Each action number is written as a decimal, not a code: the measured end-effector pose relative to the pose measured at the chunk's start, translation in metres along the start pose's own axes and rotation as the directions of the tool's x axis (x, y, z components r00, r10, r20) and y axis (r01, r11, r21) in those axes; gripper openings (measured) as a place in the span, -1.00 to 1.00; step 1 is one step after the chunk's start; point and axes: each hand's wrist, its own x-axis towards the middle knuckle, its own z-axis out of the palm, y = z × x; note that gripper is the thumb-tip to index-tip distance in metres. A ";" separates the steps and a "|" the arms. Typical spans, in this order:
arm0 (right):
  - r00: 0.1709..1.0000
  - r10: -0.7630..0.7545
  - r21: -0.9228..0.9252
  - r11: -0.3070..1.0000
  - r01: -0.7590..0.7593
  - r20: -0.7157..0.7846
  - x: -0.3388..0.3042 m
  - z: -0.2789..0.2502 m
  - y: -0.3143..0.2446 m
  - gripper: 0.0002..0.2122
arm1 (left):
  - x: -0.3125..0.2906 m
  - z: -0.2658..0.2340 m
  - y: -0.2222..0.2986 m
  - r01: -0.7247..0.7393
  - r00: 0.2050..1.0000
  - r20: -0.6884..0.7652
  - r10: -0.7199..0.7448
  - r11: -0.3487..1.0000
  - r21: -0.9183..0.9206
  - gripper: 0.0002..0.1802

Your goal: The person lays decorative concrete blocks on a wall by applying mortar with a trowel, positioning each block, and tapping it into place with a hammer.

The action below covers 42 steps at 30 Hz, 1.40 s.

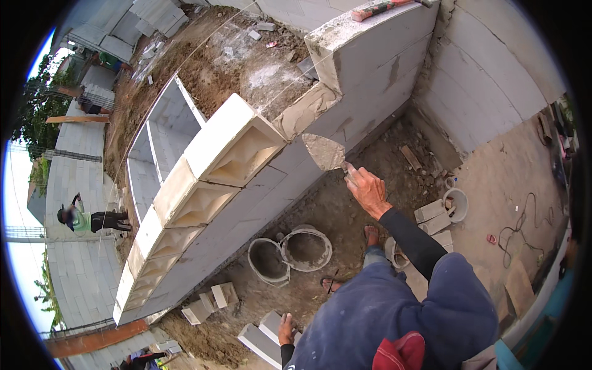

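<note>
My right hand (pixel 368 192) is closed around the handle of a pointed trowel (pixel 324 152). Its mortar-smeared blade is beside the wall, just below a gap in the top course. Wet mortar (pixel 306 111) coats the bottom of that gap. To its left, a row of pale decorative blocks with recessed faces (pixel 242 152) runs along the wall top. Lower down, my left hand (pixel 286 330) hangs by my body with its fingers extended, seeming to hold nothing. Grey blocks (pixel 260 345) lie nearest to it; whether it touches them I cannot tell.
Two mortar buckets (pixel 269 262) (pixel 306 248) stand at the wall's foot. A red-handled tool (pixel 381 10) rests on the higher wall. White buckets (pixel 456 205), stacked blocks (pixel 433 211) and a cable (pixel 518 228) are at right. A string line crosses above; a person (pixel 92 219) stands far left.
</note>
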 end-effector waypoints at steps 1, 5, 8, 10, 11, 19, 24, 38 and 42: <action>1.000 0.001 -0.003 1.000 -0.001 -0.013 0.004 -0.006 0.001 -0.55 | -0.001 0.002 -0.003 -0.034 0.999 0.020 0.034 0.999 -0.005 -0.09; 0.990 -0.142 -0.083 0.987 0.140 -0.010 0.071 -0.012 -0.004 -0.57 | 0.006 0.008 -0.015 -0.338 0.940 0.209 0.270 0.823 0.457 -0.12; 0.966 -0.255 -0.216 0.942 0.257 0.041 0.111 -0.015 0.003 -0.59 | 0.014 0.016 -0.007 -0.291 0.956 0.196 0.218 0.773 0.563 -0.13; 0.970 -0.238 -0.284 0.928 0.241 0.046 0.123 -0.017 0.013 -0.58 | 0.011 0.023 0.004 -0.191 0.981 0.106 0.161 0.878 0.439 -0.12; 0.978 -0.209 -0.312 0.927 0.207 0.029 0.128 -0.020 0.022 -0.58 | 0.009 0.027 0.011 -0.085 0.996 0.026 0.081 0.938 0.337 -0.12; 0.989 0.130 -0.153 0.978 -0.140 -0.074 0.076 -0.020 0.031 -0.59 | 0.002 0.031 0.030 -0.007 0.997 0.083 -0.002 0.995 0.104 -0.07; 0.960 0.267 0.081 0.962 -0.260 -0.088 0.045 -0.005 0.023 -0.59 | -0.003 0.027 0.009 -0.053 0.998 0.050 0.046 0.987 0.149 -0.03; 0.956 0.242 0.090 0.969 -0.229 -0.166 0.048 0.064 0.052 -0.60 | -0.070 0.067 0.010 0.125 0.992 -0.011 -0.125 0.991 0.038 -0.07; 0.955 0.292 0.096 0.951 -0.295 0.046 -0.036 0.044 0.049 -0.60 | -0.074 0.074 -0.025 0.091 0.994 0.059 -0.097 0.991 0.094 -0.01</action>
